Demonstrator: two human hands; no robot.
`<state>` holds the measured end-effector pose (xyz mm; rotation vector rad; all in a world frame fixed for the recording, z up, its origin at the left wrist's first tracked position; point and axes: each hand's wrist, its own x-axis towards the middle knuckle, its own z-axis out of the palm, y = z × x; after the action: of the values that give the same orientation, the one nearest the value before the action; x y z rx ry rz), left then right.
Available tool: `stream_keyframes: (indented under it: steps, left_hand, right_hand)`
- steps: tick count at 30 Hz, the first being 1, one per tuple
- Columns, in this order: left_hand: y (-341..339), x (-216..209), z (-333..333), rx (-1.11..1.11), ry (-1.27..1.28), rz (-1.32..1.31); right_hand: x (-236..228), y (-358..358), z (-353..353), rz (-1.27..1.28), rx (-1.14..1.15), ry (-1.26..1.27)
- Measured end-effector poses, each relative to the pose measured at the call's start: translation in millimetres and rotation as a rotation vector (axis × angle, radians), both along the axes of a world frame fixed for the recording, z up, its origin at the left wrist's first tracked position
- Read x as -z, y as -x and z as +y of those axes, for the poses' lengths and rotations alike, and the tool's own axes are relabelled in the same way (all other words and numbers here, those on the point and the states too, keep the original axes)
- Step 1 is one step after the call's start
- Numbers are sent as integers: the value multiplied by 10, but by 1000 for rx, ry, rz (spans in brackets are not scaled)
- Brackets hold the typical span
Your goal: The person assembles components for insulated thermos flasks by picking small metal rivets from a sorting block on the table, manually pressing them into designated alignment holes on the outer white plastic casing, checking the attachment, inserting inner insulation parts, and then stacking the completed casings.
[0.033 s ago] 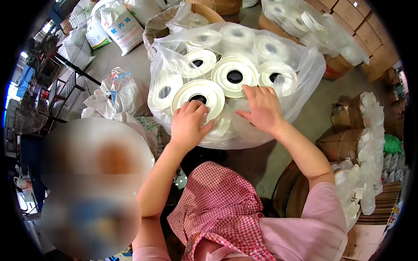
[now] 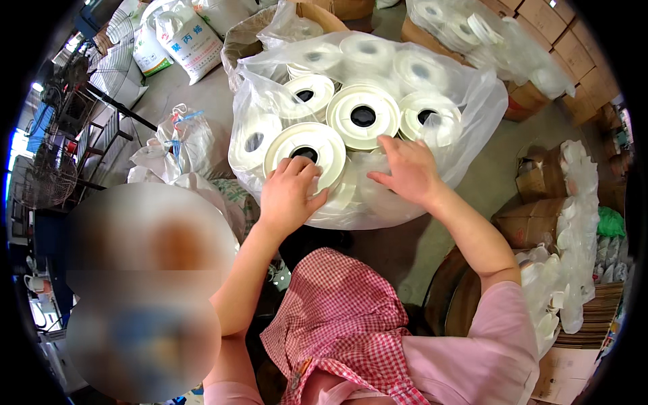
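Note:
My left hand (image 2: 287, 192) rests on the near edge of a white round flanged plastic disc (image 2: 325, 145), like a spool end, with a dark center hole. Its fingers reach to the hole, with the thumb spread away from them. Just right of it, my right hand (image 2: 410, 169) lies open, fingertips at the near rim of a second white disc (image 2: 347, 121). Both discs sit at the top of a large clear plastic bag (image 2: 472, 135). Further white discs stand beside and behind them, several under the film. What the bag stands on is hidden.
White printed sacks (image 2: 189, 44) stand at the far left, with a tied white bag (image 2: 179, 145) nearer. Behind is an open carton (image 2: 243, 34). To the right are cartons (image 2: 530, 223) and bagged white parts (image 2: 570, 223); stacked boxes (image 2: 580, 54) rise at the far right.

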<state>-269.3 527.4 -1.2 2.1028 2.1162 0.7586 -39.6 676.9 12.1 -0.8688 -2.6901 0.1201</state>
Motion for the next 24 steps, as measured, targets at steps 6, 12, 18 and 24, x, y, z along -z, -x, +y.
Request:
stream_keyframes:
  steps: [6, 12, 18, 24]
  left_hand:
    - [-18, -89, 55, -27, -156, -181]
    - [-597, -661, 882, 135, -488, -402]
    - [-965, -297, 551, 573, 21, -21]
    - [-373, -637, -303, 401, 359, 428]
  right_hand:
    - [74, -331, -109, 0, -368, 447]
    - [-20, -437, -615, -116, -633, 334]
    - [-308, -862, -779, -359, -735, 457]
    - [-294, -1281, -82, -325, 3, 350]
